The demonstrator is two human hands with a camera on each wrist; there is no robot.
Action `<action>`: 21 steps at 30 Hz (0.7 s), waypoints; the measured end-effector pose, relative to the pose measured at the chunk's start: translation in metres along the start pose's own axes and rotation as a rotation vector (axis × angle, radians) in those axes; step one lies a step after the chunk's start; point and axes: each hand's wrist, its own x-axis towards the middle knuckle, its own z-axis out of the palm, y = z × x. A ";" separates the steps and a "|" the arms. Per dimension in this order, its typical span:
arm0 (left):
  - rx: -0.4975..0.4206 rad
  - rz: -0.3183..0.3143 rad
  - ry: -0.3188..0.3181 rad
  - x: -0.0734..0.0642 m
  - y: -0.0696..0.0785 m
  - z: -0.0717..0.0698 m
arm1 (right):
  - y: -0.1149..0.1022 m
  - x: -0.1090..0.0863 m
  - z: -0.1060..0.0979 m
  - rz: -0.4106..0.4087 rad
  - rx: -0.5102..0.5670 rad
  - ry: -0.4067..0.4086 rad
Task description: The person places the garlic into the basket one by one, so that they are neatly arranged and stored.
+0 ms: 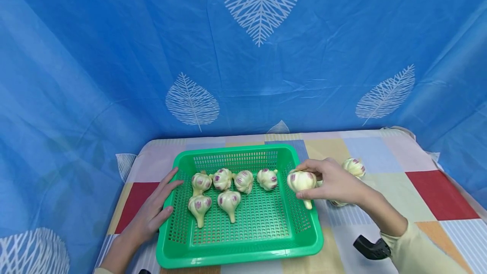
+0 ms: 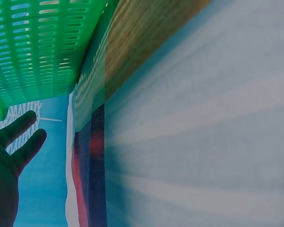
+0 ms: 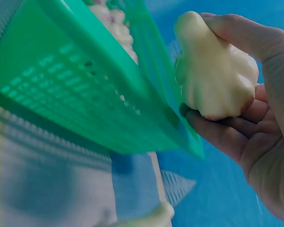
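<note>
My right hand (image 1: 338, 182) pinches a garlic bulb (image 1: 301, 180), white with purple streaks, above the right rim of a green plastic basket (image 1: 243, 258). In the right wrist view, thumb and fingers grip that garlic bulb (image 3: 215, 78) from opposite sides, its stem end at the top. Several more garlic bulbs (image 1: 229, 201) lie inside the basket, mostly in its back left half. At the basket's left rim my left hand (image 1: 151, 212) rests with its fingers fairly straight and spread. The left wrist view shows only part of that hand (image 2: 4, 175), below the basket's slotted wall.
Right of the basket, partly behind my right hand, lie a garlic bulb (image 1: 354, 167) and another, mostly hidden one (image 1: 337, 203). A patchwork-patterned cloth (image 1: 384, 200) covers the table. Blue sheeting with white leaf prints (image 1: 243, 71) hangs behind and at both sides.
</note>
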 end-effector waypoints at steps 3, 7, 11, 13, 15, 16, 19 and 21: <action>-0.006 0.002 0.000 0.000 0.001 0.000 | -0.006 0.010 0.007 -0.038 -0.004 -0.062; 0.000 -0.013 0.000 0.000 0.001 0.000 | -0.012 0.023 0.017 -0.066 -0.015 -0.142; 0.017 -0.029 -0.003 0.000 0.000 0.000 | -0.016 0.033 0.027 -0.079 -0.037 -0.207; 0.024 -0.029 -0.003 0.000 0.000 0.000 | -0.019 0.039 0.030 -0.096 -0.062 -0.237; 0.030 -0.026 -0.001 0.000 0.000 0.000 | -0.021 0.044 0.034 -0.105 -0.094 -0.266; 0.033 -0.025 0.000 0.000 0.000 0.000 | -0.023 0.046 0.035 -0.107 -0.116 -0.279; 0.040 -0.024 0.002 0.000 0.000 -0.001 | -0.027 0.053 0.039 -0.110 -0.176 -0.317; 0.046 -0.026 0.001 0.000 0.000 -0.001 | -0.030 0.059 0.041 -0.115 -0.205 -0.346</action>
